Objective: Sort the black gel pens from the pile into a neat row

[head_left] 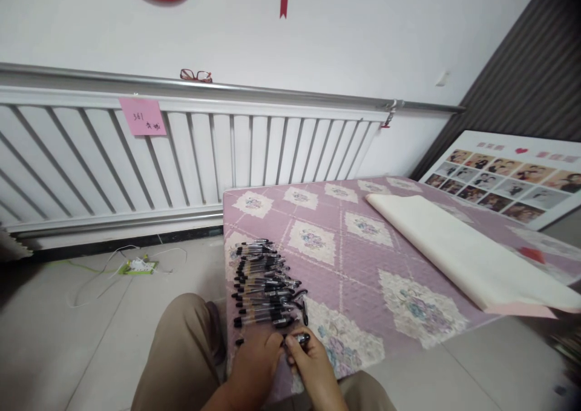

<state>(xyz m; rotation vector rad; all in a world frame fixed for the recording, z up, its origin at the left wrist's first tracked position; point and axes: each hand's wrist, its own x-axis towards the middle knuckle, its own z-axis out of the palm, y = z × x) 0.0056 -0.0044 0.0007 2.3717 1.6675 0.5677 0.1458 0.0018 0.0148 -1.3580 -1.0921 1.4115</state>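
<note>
Near the front edge of the cloth-covered table, my right hand (309, 362) is closed on a black pen (302, 338) whose dark end sticks out past the fingers. My left hand (258, 359) is closed right beside it, its fingers meeting the right hand's around the pen; a black tip shows at its left side, so it seems to grip the same pen or pens. Just beyond both hands lies a column of several black, clear-barrelled pens (263, 284), placed roughly side by side. A few black pieces lie loose at the column's right edge.
The purple floral tablecloth (318, 278) spreads to the right, with a large cream sheet (454, 247) on it. A photo board (499, 181) leans behind. Along the wall runs a white radiator (204, 157) with a pink note (142, 117). Glasses (196, 75) rest on the pipe; a power strip (140, 267) lies on the floor.
</note>
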